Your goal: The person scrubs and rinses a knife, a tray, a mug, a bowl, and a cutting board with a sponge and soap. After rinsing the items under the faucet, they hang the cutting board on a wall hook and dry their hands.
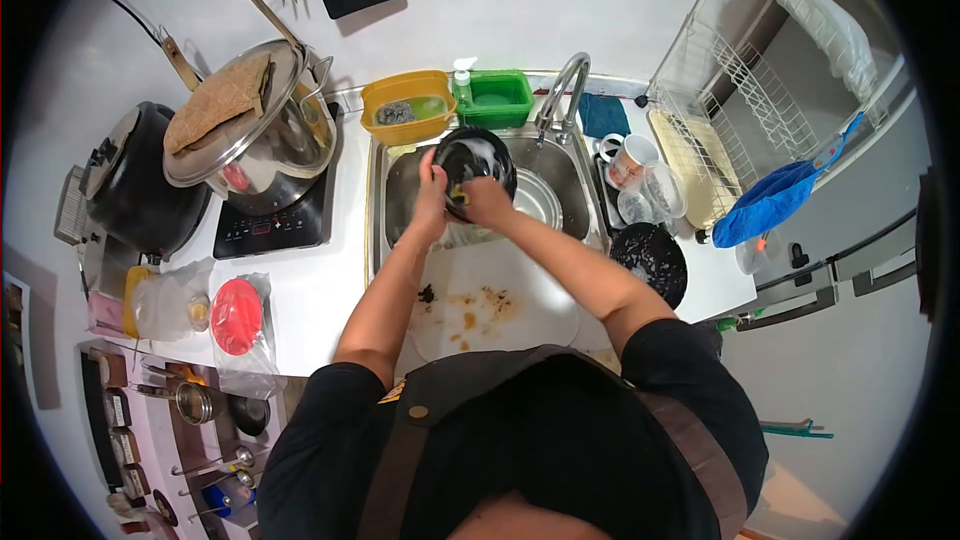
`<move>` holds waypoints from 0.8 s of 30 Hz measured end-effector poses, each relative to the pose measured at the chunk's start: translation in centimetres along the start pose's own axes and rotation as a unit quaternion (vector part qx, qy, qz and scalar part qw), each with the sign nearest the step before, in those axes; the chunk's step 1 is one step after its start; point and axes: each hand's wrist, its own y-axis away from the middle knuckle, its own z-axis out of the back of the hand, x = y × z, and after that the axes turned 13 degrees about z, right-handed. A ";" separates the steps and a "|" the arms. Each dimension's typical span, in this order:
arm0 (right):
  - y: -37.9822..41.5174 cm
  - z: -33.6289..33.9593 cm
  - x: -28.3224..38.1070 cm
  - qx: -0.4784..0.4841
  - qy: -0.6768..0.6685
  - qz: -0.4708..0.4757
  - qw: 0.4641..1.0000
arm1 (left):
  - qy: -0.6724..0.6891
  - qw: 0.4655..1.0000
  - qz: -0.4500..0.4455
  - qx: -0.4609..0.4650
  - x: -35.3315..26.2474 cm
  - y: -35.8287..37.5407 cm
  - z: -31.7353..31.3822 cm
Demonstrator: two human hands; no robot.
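Observation:
Over the sink, a black bowl is tilted toward me with white suds inside. My left hand grips its left side, thumb up along the rim. Inside the bowl, my right hand is closed on a yellow sponge, of which only a small part shows beside the fingers. Below the hands, a round metal dish sits in the basin. A white board with brown food stains and dark scraps lies in front of the sink.
Behind the sink stand a yellow basin with a scouring pad, a green tub and the faucet. A black speckled pan and cups are right. A steel pot on an induction cooker is left.

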 end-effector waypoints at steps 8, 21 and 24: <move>0.2 -1.8 -0.8 -0.020 -0.012 -0.042 0.999 | -0.035 0.999 -0.032 0.005 -0.3 0.7 -1.0; -0.4 -0.9 2.1 -0.071 -0.087 -0.068 0.991 | 0.031 0.991 -0.122 -0.051 -0.5 0.6 -0.3; 1.0 0.3 -0.3 0.015 -0.003 -0.021 1.000 | 0.057 0.987 -0.138 -0.056 -0.7 0.8 0.6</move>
